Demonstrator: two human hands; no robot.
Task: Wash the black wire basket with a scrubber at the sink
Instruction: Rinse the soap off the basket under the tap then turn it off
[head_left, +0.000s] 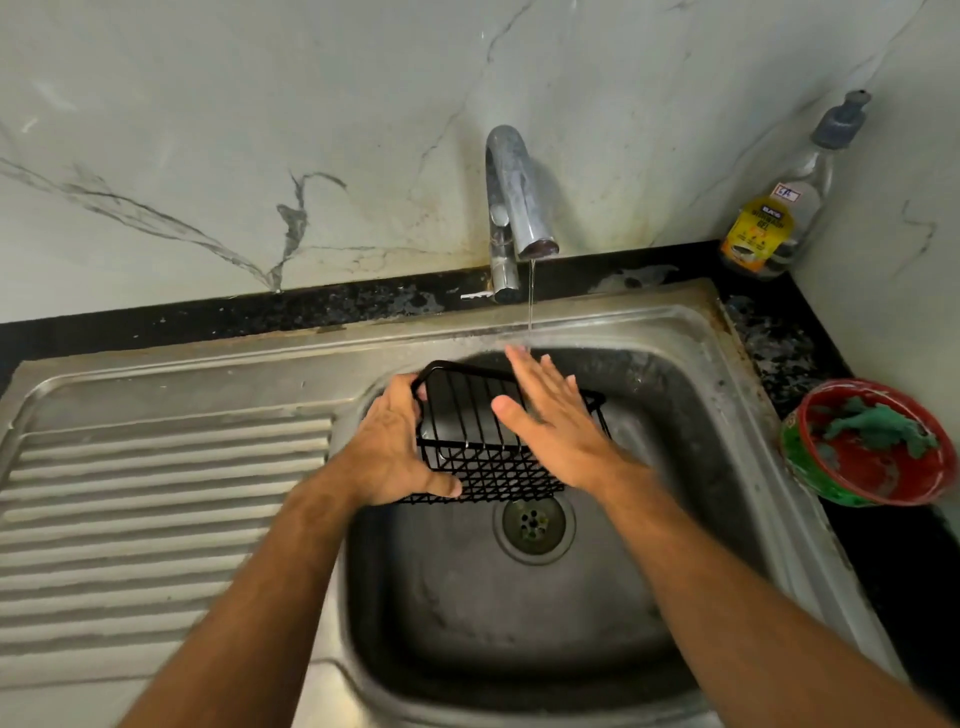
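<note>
Head view: the left hand (387, 447) grips the black wire basket (493, 441) by its left end, holding it tilted over the sink (519, 623) above the drain. The right hand (550, 426) lies flat and open across the basket, fingertips under a thin stream from the tap (514, 208). This looks like wetting or rinsing. The green scrubber (878, 428) sits untouched in the red bowl (810, 415) at right; next, the right hand probably needs to fetch it

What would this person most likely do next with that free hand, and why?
Probably reach the right hand over to the green scrubber in the red bowl. The left hand already grips the black wire basket over the sink, and the right hand is open and holds nothing.
</note>
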